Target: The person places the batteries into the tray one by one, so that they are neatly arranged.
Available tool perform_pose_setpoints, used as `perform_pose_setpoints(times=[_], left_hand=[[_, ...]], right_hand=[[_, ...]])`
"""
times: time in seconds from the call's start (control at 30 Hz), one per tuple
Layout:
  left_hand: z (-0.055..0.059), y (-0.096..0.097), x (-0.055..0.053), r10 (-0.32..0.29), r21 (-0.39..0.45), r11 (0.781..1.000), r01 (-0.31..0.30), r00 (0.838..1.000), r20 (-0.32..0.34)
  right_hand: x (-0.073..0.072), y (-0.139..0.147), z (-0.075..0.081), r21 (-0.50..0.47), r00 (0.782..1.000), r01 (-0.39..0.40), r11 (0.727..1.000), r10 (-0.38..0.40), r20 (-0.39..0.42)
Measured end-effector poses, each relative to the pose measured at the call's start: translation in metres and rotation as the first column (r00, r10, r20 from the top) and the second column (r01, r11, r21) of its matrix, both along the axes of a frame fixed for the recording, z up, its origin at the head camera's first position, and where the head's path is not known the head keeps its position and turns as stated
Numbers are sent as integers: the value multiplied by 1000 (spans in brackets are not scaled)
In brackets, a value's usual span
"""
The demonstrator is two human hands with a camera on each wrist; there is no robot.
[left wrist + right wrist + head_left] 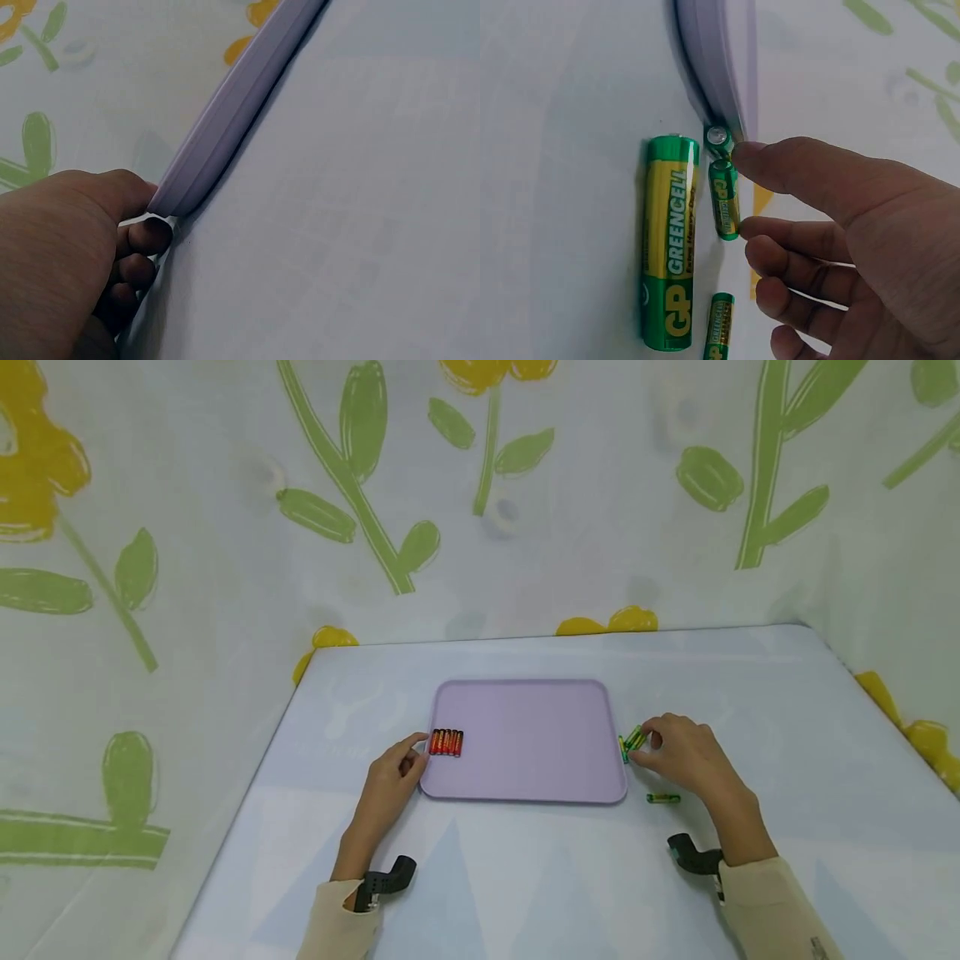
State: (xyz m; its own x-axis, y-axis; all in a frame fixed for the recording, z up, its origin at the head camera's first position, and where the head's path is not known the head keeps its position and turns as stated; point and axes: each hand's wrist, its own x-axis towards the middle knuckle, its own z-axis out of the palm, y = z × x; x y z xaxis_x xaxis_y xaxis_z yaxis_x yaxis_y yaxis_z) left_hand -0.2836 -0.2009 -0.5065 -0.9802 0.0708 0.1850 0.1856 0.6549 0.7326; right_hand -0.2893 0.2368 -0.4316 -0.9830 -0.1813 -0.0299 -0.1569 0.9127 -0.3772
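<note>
At the lilac tray's (525,789) left rim my left hand (386,785) has its thumb and index finger on the edge; in the left wrist view the fingers (139,268) below curl inward beside the tray wall (225,112). A row of several red batteries (446,742) lies inside the tray near that hand. By the right rim, my right hand (690,756) pinches a green battery (724,199) between thumb (780,165) and index finger. Other green batteries lie close to the rim, partly hidden; one end (718,136) shows under the thumb tip.
A separate green battery (663,798) lies on the table (525,877) in front of the right hand, looking large in the right wrist view. Behind the table hangs a white cloth (585,552) printed with flowers. Black wrist mounts (390,875) sit on both forearms.
</note>
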Motion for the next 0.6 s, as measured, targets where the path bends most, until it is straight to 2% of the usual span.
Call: perform_pose_setpoints(times=[0.47,0.6], left_hand=[[3,0,-1,4,16,1000,-4,999,32],[4,0,-1,0,10,1000,-1,999,34]], right_hand=[[-4,2,-6,22,1000,17,1000,-17,-3],[-4,3,-1,5,999,36,999,-36,-11]])
